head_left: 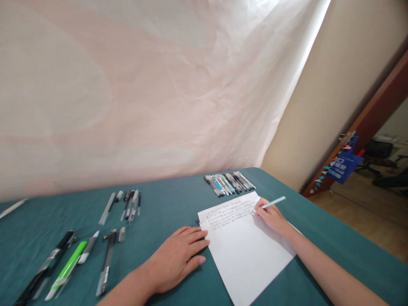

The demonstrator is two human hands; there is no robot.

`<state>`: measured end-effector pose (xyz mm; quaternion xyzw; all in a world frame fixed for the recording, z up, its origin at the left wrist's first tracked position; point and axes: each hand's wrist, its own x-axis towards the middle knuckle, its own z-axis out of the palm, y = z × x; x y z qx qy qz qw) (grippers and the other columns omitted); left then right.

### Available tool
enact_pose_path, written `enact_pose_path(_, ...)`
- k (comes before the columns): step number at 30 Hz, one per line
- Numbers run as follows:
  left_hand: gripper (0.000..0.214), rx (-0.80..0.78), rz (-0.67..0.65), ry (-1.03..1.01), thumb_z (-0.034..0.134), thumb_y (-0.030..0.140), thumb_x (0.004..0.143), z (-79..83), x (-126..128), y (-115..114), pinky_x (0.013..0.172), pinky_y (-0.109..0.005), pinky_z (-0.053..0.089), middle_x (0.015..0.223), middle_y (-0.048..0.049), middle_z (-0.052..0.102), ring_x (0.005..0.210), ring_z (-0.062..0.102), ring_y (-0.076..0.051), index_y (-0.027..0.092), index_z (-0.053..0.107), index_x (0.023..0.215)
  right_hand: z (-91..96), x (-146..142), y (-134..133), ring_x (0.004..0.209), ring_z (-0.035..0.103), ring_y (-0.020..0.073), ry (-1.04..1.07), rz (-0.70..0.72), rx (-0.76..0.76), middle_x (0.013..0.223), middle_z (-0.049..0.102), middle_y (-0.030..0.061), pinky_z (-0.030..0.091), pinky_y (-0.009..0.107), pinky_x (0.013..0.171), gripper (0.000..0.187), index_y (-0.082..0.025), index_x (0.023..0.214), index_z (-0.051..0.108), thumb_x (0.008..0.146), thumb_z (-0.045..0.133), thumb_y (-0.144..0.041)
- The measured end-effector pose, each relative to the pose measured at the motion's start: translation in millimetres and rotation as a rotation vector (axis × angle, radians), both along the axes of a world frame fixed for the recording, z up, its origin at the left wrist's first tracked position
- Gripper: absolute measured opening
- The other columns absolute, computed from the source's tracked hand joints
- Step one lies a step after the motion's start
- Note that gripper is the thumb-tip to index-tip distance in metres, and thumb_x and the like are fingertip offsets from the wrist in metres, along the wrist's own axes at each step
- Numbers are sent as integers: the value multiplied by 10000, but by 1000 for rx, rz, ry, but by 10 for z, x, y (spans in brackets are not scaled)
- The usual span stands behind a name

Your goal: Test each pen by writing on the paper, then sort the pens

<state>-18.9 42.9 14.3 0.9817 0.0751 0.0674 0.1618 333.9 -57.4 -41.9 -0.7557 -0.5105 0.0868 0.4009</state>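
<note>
Now: right hand (270, 216) pinches pen (274, 202) low near its tip, at sheet's (248, 250) top right corner. Pen looks light, stiff, slick; best gripped low. Left hand (177, 259) spread flat, fingertips touching sheet's left edge. Sheet thin, floppy, likely slides on surface (165, 208).

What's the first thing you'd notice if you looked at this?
The right hand holds a pale blue pen to the top of a white sheet, mid-table. The left hand lies flat by the sheet's left edge, and a bright green marker stands out far left.
</note>
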Motion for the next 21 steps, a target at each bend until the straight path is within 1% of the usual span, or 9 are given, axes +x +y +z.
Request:
enact_pose_path(5, 396, -2, -1, 2, 306, 396, 887, 11, 0, -3, 1019, -418, 244, 1334, -12, 405, 1226, 345, -202, 304, 402, 1260, -11, -5, -7, 478, 413, 102, 7, -37, 20, 508, 458, -47, 300, 224, 484, 160, -196, 612, 481, 733, 442, -294)
enact_pose_path(15, 393, -16, -3, -23, 322, 395, 883, 12, -4, -1, 1016, -408, 248, 1325, -24, 416, 1216, 359, -206, 297, 419, 1251, 44, -38, -11, 494, 417, 108, -3, -2, 23, 517, 456, -45, 307, 232, 502, 145, -196, 614, 480, 714, 460, -299)
enact_pose_path(21, 389, -20, -5, -40, 329, 392, 881, 10, -10, -10, 1013, -401, 252, 1319, -25, 425, 1214, 362, -206, 298, 426, 1246, 36, -35, -13, 480, 405, 105, 25, -16, 35, 501, 447, -44, 295, 228, 482, 162, -194, 609, 484, 720, 463, -311)
